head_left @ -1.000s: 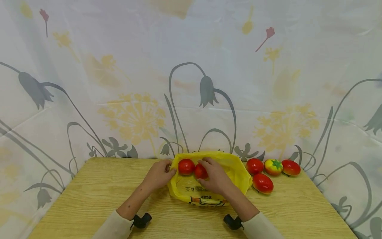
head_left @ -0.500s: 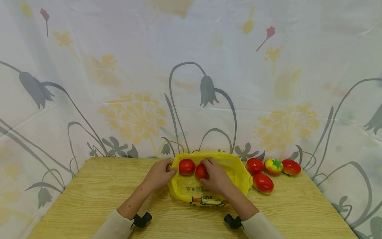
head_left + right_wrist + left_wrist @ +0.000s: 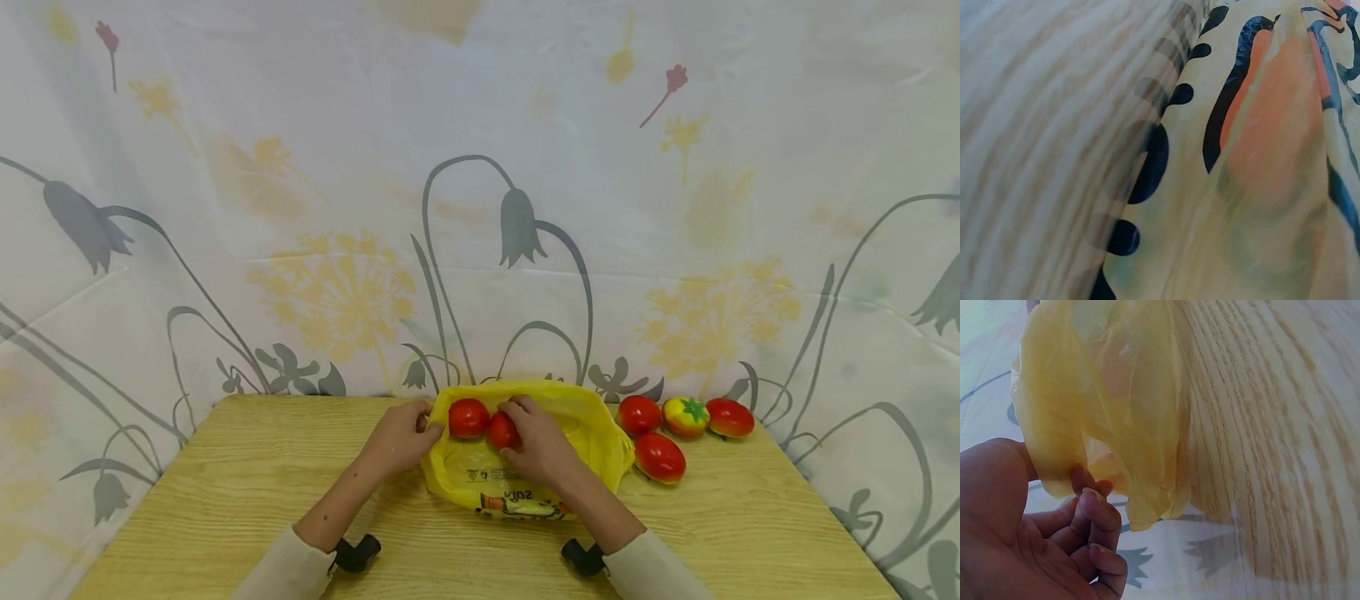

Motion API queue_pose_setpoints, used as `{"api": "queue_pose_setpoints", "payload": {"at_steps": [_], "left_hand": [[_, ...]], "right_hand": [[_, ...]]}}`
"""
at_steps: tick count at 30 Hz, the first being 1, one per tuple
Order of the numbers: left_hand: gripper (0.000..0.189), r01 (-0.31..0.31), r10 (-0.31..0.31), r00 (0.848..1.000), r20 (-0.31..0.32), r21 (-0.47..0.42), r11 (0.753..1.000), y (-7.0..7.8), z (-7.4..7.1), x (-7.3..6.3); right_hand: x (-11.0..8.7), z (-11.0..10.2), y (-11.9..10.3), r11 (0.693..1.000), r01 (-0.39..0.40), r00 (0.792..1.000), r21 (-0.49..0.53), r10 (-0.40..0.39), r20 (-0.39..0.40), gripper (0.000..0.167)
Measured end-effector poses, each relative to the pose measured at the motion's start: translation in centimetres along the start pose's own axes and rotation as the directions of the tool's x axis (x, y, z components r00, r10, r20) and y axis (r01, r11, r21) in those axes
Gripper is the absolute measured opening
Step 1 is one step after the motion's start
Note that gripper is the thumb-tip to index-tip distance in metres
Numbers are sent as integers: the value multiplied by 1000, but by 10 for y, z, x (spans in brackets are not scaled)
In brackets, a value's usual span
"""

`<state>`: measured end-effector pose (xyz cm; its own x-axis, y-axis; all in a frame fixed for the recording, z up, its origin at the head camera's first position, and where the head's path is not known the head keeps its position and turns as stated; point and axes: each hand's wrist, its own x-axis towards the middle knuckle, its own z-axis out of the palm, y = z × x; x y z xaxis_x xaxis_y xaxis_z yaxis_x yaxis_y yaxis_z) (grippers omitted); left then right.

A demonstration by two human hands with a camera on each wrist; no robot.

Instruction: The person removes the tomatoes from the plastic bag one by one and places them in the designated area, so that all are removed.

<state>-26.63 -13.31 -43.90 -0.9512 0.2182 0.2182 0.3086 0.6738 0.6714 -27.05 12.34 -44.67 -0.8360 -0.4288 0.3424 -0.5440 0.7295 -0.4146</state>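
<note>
A yellow plastic bag [image 3: 600, 446] lies on the table with its mouth spread wide. My left hand [image 3: 400, 439] pinches its left rim; in the left wrist view the thumb of this hand [image 3: 1041, 525] goes behind the thin yellow film [image 3: 1054, 425] and the fingers curl at its edge. Inside the bag at the left sits a glossy red tomato [image 3: 468, 418]. Beside it my right hand [image 3: 542, 442] reaches into the bag and grips a second tomato [image 3: 503, 432], partly covered by the fingers. The right wrist view shows only the bag's printed outer wall [image 3: 1260, 156], hiding that hand.
Right of the bag several more tomatoes lie together on the wooden table [image 3: 285, 450]: one red tomato [image 3: 639, 415], one with a green star-shaped top [image 3: 686, 416], and others beside them. A flower-printed curtain [image 3: 480, 208] hangs behind the table's back edge.
The tomato in my right hand shifts very slightly right, then back left against the other tomato. My left hand stays at the bag's rim.
</note>
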Motion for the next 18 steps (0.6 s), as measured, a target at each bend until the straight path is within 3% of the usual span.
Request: {"api": "queue_pose_setpoints", "payload": {"at_steps": [7,18], "left_hand": [[22,7,-7,1000,1,-5,1000,0,0,0],[26,12,-12,1000,-2,2,1000,0,0,0]], "right_hand": [[-2,-2,-2,1000,-7,1000,-4,7,1,59],[-12,-14,-9,996,-84,996,20,85,-19,59]]}}
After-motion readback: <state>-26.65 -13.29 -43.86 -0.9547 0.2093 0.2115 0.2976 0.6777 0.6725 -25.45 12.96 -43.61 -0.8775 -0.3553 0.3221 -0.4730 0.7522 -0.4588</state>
